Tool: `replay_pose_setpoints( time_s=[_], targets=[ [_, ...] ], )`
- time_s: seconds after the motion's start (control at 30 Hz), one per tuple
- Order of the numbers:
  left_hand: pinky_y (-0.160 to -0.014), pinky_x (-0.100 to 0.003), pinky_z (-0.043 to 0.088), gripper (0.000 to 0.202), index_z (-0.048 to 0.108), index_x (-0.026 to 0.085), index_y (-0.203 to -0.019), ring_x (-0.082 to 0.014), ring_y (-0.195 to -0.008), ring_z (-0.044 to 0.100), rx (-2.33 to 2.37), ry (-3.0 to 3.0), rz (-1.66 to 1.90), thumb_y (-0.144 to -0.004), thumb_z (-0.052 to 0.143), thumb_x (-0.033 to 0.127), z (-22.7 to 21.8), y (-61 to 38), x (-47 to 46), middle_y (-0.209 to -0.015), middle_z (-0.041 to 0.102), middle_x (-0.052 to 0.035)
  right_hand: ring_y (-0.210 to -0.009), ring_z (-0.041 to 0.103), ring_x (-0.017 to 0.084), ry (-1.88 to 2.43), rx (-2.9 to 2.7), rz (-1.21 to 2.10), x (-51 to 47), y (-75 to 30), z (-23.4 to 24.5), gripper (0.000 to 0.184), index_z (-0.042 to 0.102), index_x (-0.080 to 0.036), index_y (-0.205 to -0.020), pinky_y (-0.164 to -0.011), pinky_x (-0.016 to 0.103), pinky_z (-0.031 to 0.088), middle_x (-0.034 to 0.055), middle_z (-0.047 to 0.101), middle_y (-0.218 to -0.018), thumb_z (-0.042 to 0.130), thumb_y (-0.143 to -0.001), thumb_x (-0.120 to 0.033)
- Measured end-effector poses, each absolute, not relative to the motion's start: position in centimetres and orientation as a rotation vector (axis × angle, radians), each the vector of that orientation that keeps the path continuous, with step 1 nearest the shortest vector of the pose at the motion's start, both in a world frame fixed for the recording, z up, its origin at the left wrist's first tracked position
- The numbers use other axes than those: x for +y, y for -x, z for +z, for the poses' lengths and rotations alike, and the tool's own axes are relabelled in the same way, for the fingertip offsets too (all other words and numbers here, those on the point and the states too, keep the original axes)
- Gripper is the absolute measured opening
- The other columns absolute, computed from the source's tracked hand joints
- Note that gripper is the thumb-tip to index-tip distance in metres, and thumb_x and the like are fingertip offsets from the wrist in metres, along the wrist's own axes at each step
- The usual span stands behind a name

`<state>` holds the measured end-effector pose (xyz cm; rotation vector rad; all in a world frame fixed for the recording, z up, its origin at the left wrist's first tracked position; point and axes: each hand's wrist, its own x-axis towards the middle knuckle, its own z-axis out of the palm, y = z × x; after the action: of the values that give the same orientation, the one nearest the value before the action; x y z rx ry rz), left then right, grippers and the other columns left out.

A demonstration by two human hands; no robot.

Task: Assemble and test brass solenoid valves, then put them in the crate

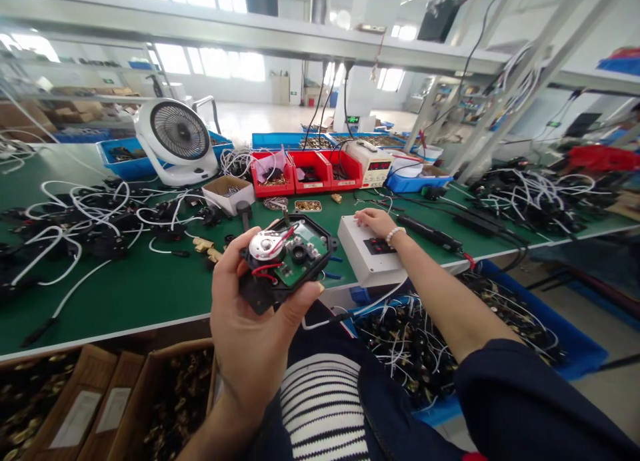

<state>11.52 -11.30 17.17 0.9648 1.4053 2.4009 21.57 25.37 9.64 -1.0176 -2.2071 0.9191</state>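
My left hand (250, 328) is raised in front of me, its fingers wrapped round a black open housing (285, 258) that shows a green circuit board, a round silver disc and red wires. My right hand (374, 220) reaches forward and lies on the far top edge of a white box (363, 251) with a black switch panel, its fingers curled down; a bead bracelet sits on that wrist. The white box stands at the front edge of the green table (140, 288).
Black parts with white cables lie heaped at the left (85, 221) and right (535, 194). A white fan (177, 141), red bins (300, 171), a small meter (373, 164) stand behind. Cardboard boxes of brass parts (100, 401) and a blue crate of wired parts (450, 341) sit below the table.
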Motion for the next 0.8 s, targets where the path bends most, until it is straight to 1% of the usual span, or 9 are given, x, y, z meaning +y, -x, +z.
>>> replay_pose_setpoints(
  time_s=[0.07, 0.13, 0.17, 0.23, 0.3, 0.5, 0.67, 0.8],
  targets=[
    [-0.091, -0.023, 0.057, 0.048, 0.061, 0.025, -0.127, -0.0186, -0.108, 0.067, 1.188, -0.839, 2.298, -0.083, 0.077, 0.033, 17.3, -11.2, -11.1, -0.122, 0.068, -0.005, -0.065, 0.058, 0.016, 1.019, -2.206, 0.925, 25.3, -21.6, 9.6, 0.027, 0.071, -0.016, -0.079, -0.069, 0.029, 0.047, 0.004, 0.072, -0.073, 0.067, -0.082, -0.043],
    [-0.09, -0.028, 0.058, 0.039, 0.065, 0.02, -0.122, -0.0211, -0.106, 0.069, 1.001, -0.741, 2.182, -0.089, 0.069, 0.04, 17.4, -10.8, -10.7, -0.117, 0.071, -0.0089, -0.066, 0.058, 0.016, 1.016, -2.207, 0.929, 25.2, -21.6, 9.6, 0.024, 0.071, -0.016, -0.079, -0.071, 0.03, 0.048, 0.0036, 0.072, -0.073, 0.069, -0.079, -0.041],
    [-0.09, -0.03, 0.059, 0.036, 0.067, 0.018, -0.119, -0.0218, -0.105, 0.069, 0.939, -0.702, 2.135, -0.09, 0.067, 0.039, 17.4, -10.6, -10.6, -0.116, 0.071, -0.0097, -0.067, 0.059, 0.016, 1.015, -2.208, 0.931, 25.2, -21.6, 9.6, 0.024, 0.071, -0.017, -0.079, -0.072, 0.03, 0.048, 0.0035, 0.072, -0.073, 0.069, -0.078, -0.04],
    [-0.089, -0.03, 0.06, 0.03, 0.069, 0.018, -0.116, -0.0212, -0.102, 0.071, 0.872, -0.637, 2.077, -0.09, 0.067, 0.035, 17.4, -10.4, -10.4, -0.114, 0.072, -0.0089, -0.068, 0.059, 0.016, 1.014, -2.211, 0.935, 25.1, -21.6, 9.6, 0.022, 0.071, -0.016, -0.08, -0.075, 0.031, 0.049, 0.0035, 0.072, -0.074, 0.07, -0.076, -0.038],
    [-0.086, -0.029, 0.061, 0.029, 0.07, 0.019, -0.115, -0.0211, -0.101, 0.071, 0.85, -0.604, 2.048, -0.089, 0.068, 0.032, 17.4, -10.4, -10.3, -0.114, 0.073, -0.0083, -0.069, 0.06, 0.016, 1.018, -2.212, 0.941, 25.1, -21.6, 9.6, 0.02, 0.071, -0.016, -0.08, -0.076, 0.031, 0.049, 0.0037, 0.072, -0.075, 0.07, -0.075, -0.036],
    [-0.075, -0.021, 0.061, 0.029, 0.071, 0.02, -0.113, -0.0193, -0.095, 0.073, 0.843, -0.573, 2.061, -0.088, 0.07, 0.035, 17.6, -10.9, -10.6, -0.107, 0.075, -0.0067, -0.07, 0.06, 0.017, 1.021, -2.199, 0.959, 25.2, -21.5, 9.4, 0.019, 0.07, -0.016, -0.08, -0.077, 0.032, 0.049, 0.0037, 0.072, -0.076, 0.068, -0.074, -0.034],
    [-0.078, -0.024, 0.061, 0.029, 0.072, 0.019, -0.112, -0.0208, -0.095, 0.073, 0.824, -0.642, 2.046, -0.089, 0.069, 0.038, 17.5, -10.6, -10.7, -0.112, 0.074, -0.0077, -0.07, 0.06, 0.017, 1.004, -2.194, 0.97, 25.4, -21.5, 9.2, 0.018, 0.07, -0.016, -0.079, -0.078, 0.033, 0.05, 0.0031, 0.071, -0.073, 0.068, -0.073, -0.034],
    [-0.076, -0.022, 0.061, 0.028, 0.072, 0.019, -0.112, -0.0193, -0.094, 0.073, 0.84, -0.673, 2.053, -0.091, 0.066, 0.037, 17.4, -10.6, -10.8, -0.112, 0.074, -0.0077, -0.07, 0.06, 0.017, 0.998, -2.195, 0.972, 25.4, -21.6, 9.2, 0.018, 0.07, -0.017, -0.079, -0.08, 0.033, 0.05, 0.0029, 0.071, -0.074, 0.068, -0.073, -0.033]
  ],
)
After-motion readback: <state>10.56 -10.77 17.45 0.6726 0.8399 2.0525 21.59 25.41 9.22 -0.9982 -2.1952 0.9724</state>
